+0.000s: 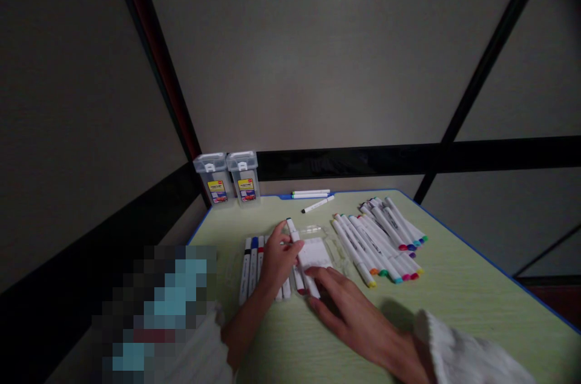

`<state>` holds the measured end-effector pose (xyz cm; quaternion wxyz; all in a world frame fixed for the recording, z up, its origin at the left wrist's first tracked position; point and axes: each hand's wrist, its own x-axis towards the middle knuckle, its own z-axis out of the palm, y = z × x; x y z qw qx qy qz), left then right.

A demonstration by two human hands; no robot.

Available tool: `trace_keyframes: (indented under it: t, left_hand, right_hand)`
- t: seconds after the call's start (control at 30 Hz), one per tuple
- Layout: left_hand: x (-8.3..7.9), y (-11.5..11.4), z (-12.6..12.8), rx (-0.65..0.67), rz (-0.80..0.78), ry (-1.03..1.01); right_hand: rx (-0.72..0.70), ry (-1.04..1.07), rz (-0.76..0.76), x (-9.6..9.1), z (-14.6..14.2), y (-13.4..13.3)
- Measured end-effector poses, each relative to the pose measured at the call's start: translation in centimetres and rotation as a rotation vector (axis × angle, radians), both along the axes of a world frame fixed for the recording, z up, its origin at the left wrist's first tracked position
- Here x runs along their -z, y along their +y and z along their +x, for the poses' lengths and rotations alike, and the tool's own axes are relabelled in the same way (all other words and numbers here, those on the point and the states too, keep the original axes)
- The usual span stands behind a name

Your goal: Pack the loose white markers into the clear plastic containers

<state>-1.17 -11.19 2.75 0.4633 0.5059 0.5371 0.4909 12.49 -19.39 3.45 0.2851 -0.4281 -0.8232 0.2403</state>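
The person's left hand held a white marker with a dark green end, pinched between thumb and fingers near its upper part, above the clear case. The right hand was at the lower end of that same marker, just in front of the case, its index finger touching the barrel and its thumb close by; whether it gripped the marker could not be told. The marker slanted across the case, its dark green end pointing away from the person. Beneath it lay a marker with a dark red end.

At the left side of the case lay a row of markers side by side, partly hidden by the left hand and forearm; black, blue and red bands showed on them. To the right of the case, well apart from the hands, a loose pile of white markers fanned out, with ends in several colours. Beyond the case, one marker with a dark tip lay aslant, and two more markers lay together farther back. Beyond the case to the left, two lidded plastic boxes stood upright, with yellow labels on their fronts.
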Motion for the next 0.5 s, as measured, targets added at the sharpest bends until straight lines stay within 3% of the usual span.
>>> trace_keyframes:
  t: [0.5]
  left_hand:
    - [0.21, -0.56, 0.85, 0.013, 0.17, 0.331]
  right_hand:
    - [0.01, -0.12, 0.07, -0.44, 0.03, 0.13]
